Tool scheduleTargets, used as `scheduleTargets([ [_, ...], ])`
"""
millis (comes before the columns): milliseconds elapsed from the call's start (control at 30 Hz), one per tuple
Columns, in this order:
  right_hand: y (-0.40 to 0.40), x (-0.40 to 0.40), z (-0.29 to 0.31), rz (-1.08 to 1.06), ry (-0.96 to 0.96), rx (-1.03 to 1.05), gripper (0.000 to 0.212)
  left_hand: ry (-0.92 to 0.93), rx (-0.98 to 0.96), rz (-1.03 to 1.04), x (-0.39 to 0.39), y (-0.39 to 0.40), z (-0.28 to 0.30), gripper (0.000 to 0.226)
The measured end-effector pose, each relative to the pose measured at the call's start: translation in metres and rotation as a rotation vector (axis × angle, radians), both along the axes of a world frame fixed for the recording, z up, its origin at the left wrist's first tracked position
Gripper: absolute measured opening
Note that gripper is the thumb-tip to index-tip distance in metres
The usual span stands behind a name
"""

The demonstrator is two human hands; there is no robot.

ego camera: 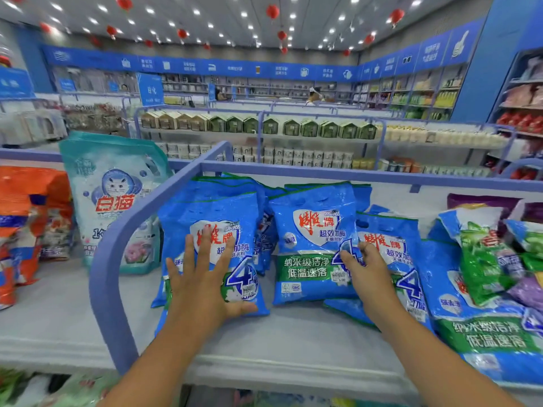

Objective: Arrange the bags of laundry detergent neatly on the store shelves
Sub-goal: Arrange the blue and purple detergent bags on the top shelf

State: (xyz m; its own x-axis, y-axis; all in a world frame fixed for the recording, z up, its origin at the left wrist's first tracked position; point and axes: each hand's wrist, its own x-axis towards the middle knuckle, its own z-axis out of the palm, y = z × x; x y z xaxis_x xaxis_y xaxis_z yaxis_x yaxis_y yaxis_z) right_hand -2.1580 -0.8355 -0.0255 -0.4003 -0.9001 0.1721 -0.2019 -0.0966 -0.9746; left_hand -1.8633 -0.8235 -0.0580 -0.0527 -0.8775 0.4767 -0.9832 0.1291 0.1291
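Mid-straightening: left hand [202, 277] flat, open on left bag [211, 230]; right hand [365, 270] pinching middle bag [316, 239] edge at 3 o'clock. Next, probably: square both upright.

Bare forearms, no sleeves; left hand [202, 277], right hand [364, 271] ungloved (no jewellery discernible).

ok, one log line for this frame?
left hand flat on left blue bag | right hand gripping middle blue bag edge | stage: straightening

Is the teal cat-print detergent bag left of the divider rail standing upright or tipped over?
Upright. The tall teal cat-print detergent bag stands on its bottom edge on the grey shelf, top seal uppermost, leaning slightly, print reading right way up.
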Motion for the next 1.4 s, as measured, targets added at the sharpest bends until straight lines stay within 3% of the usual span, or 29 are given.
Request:
scheduleTargets([
  [167,0.005,0.003,-0.008,0.126,0.287,0.095,0.015,-0.044,0.018,-0.044,0.004,0.001,0.001,0.137],
  [300,0.013,-0.012,-0.003,0.195,0.223,0.192,0.013,-0.042,-0.038,-0.165,-0.027,0.013,0.003,0.117],
  [400,0.021,-0.043,0.013,0.028,0.239,0.05,0.003,0.066,-0.107,-0.357,-0.062,0.02,0.011,0.091],
  [500,0.04,-0.081,0.025,-0.13,0.414,-0.032,0.01,0.212,-0.057,-0.501,-0.105,0.02,0.013,0.073],
  [633,0.076,-0.129,0.013,-0.218,0.636,0.116,0.027,0.412,0.135,-0.699,-0.17,0.023,0.012,0.047],
  [733,0.102,-0.172,0.004,-0.389,0.829,0.321,0.034,0.506,0.293,-0.746,-0.217,0.024,0.016,0.046],
  [800,0.115,-0.198,0.004,-0.417,0.886,0.457,0.042,0.551,0.327,-0.653,-0.242,0.018,0.019,0.055],
  [933,0.128,-0.227,0.008,-0.359,0.741,0.617,0.067,0.534,0.344,-0.321,-0.273,-0.002,0.025,0.081],
  [1067,0.128,-0.233,0.014,-0.341,0.455,0.64,0.083,0.499,0.471,-0.186,-0.287,-0.018,0.03,0.12],
  [1133,0.127,-0.236,0.021,-0.37,0.366,0.609,0.074,0.5,0.49,-0.138,-0.29,-0.022,0.033,0.123],
  [1200,0.127,-0.238,0.03,-0.352,0.268,0.596,0.068,0.509,0.42,-0.099,-0.289,-0.027,0.033,0.102],
  [1300,0.126,-0.24,0.035,-0.256,0.132,0.651,0.095,0.606,0.358,-0.159,-0.286,-0.036,0.033,0.054],
  [1400,0.124,-0.244,0.032,-0.124,-0.085,0.706,0.088,0.726,0.373,-0.231,-0.286,-0.036,0.038,0.036],
])
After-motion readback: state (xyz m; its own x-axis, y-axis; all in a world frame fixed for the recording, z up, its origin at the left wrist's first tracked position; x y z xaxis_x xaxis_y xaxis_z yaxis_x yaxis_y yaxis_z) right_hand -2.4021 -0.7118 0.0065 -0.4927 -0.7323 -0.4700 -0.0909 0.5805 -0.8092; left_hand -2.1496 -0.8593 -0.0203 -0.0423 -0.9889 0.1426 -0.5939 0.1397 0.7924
